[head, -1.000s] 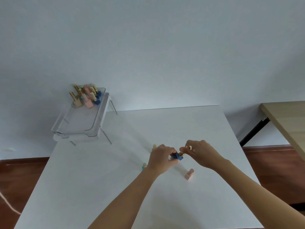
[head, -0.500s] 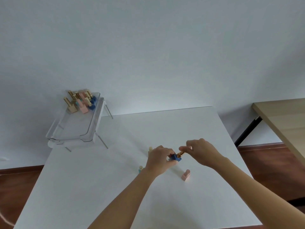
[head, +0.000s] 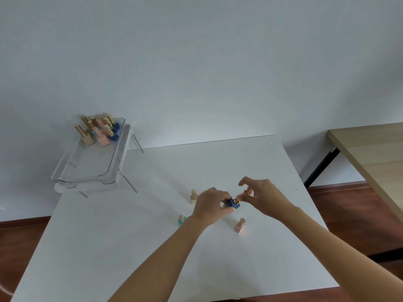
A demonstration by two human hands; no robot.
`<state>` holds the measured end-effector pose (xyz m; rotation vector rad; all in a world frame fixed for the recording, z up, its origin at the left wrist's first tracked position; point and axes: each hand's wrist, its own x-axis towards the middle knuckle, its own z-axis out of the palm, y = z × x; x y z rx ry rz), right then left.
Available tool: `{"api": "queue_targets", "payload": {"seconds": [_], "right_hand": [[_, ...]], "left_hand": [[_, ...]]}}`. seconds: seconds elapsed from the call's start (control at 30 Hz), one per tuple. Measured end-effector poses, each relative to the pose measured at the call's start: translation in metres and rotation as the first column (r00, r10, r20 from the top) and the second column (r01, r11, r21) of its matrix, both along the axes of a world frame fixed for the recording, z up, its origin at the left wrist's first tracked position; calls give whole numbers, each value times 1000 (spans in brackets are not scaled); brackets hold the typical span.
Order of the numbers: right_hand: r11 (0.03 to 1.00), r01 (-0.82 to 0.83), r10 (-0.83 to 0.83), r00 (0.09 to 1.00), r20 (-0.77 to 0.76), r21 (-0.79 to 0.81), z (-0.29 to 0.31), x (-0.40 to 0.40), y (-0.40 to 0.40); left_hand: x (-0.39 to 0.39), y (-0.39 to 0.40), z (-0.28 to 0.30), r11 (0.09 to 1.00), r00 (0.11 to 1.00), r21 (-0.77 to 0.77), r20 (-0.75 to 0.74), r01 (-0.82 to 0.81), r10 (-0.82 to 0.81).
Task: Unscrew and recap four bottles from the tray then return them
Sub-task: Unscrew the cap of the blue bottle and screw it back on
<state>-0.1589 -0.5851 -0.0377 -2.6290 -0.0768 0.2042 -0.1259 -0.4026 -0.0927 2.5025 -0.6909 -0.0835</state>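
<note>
At the far left, a clear tray (head: 87, 168) stands on thin legs at the corner of the white tabletop (head: 130, 247). A group of bottles (head: 98, 131) with gold caps stands at its far end. More to the right, on the tabletop, a teal bottle (head: 181, 220) and a beige bottle (head: 193, 196) stand near the left hand (head: 210, 205). This hand is closed around the blue bottle (head: 232, 204) and holds it just above the tabletop. The right hand (head: 260, 196) pinches the gold cap (head: 237, 201) of this bottle with thumb and one finger, the other fingers spread. A pink bottle (head: 240, 225) stands just in front of the hands. At the far right is a wooden table (head: 370, 153).
</note>
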Motion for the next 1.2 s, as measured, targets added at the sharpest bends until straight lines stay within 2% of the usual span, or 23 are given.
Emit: {"api": "queue_targets", "payload": {"seconds": [0.1,0.2,0.37,0.63,0.83,0.97,1.1,1.2], "right_hand": [[992,-102,97,993,70,70,-3,-3,-4],[995,-43,32,992,120,87,-11,-3,-6],[996,30,-39,994,101,86,-27,-3,-10],[982,139,-158,975,153,130,-48,-7,-19],[959,211,-236,965,117,191,-56,-12,-34],[928,299,-334,932,140,224,-57,-13,-54],[915,333,-369,919,139,229,-58,-13,-67],[919,325,-360,922,140,223,-59,-12,-70]], "left_hand": [[1,-5,0,1000,1000,8,-9,-1,1],[3,-9,-2,1000,1000,2,-30,7,-7],[6,-15,-6,999,998,37,-58,27,-24],[3,-34,-20,1000,999,28,-40,-11,12],[-3,-39,-31,999,964,-9,-262,-51,47],[-18,-43,-42,993,914,84,-391,-85,112],[-31,-50,-51,990,917,106,-379,-91,125],[-31,-51,-52,984,935,124,-318,-126,160]]}}
